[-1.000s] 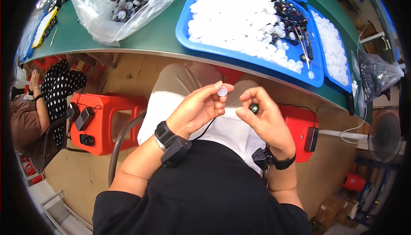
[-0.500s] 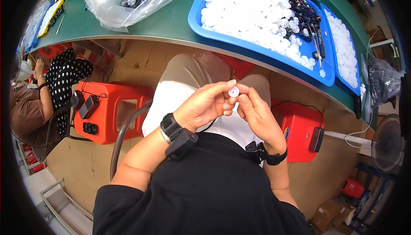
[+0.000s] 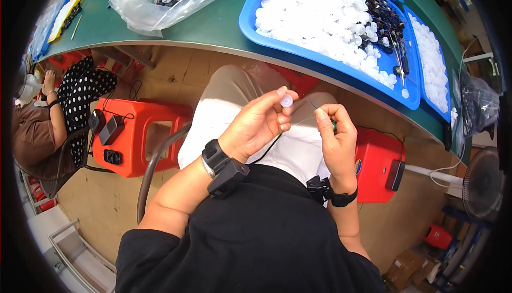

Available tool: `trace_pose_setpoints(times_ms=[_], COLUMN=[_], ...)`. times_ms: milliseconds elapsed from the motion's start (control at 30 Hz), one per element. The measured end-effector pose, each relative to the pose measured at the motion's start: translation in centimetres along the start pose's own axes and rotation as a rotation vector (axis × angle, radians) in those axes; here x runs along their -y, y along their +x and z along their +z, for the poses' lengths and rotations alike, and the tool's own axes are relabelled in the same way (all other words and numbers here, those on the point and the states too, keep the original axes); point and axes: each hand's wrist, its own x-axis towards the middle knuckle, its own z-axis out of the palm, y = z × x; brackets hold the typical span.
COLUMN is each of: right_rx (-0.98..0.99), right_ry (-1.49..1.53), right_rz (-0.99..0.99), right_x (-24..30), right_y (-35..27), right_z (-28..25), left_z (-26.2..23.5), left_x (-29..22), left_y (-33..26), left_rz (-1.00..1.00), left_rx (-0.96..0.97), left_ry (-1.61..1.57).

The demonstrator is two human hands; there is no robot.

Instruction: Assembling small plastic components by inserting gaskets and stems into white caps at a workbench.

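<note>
Above my lap, my left hand (image 3: pixel 256 121) pinches a small round white plastic piece (image 3: pixel 286 101) between thumb and fingertips, its round face turned up. A short way to the right, my right hand (image 3: pixel 336 133) is closed on a thin dark shaft (image 3: pixel 312 104) that sticks out past the thumb toward the white piece. A bit of green shows between the right fingers, perhaps the shaft's handle; most of it is hidden. The shaft and the white piece are apart.
On the green table (image 3: pixel 208 23), a blue tray (image 3: pixel 320 55) holds white plastic pieces, dark wired parts and slim metal tools. A second blue tray (image 3: pixel 444 112) and a clear bag (image 3: pixel 144 23) stand nearby. Red stools (image 3: pixel 133 154), a fan (image 3: pixel 484 183) and a seated person (image 3: pixel 40 138) surround me.
My right hand has drawn away to the right from the white piece, and the thin dark shaft now shows in it. My left hand keeps the piece, slightly farther left.
</note>
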Motion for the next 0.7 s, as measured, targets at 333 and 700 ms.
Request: trace_pose_setpoints(times_ms=[333,700], right_rx=[-0.155,-0.196], right_ry=[-0.347,-0.409], right_rz=[-0.357,-0.317], right_x=[0.4,0.2], right_y=[-0.4,-0.6], right_z=[1.3,1.3], left_z=[0.1,0.1], left_x=[0.8,0.9], left_y=[0.1,0.1], left_rz=[-0.097,-0.050], left_rx=[0.064,0.043], left_ry=[0.037,0.116])
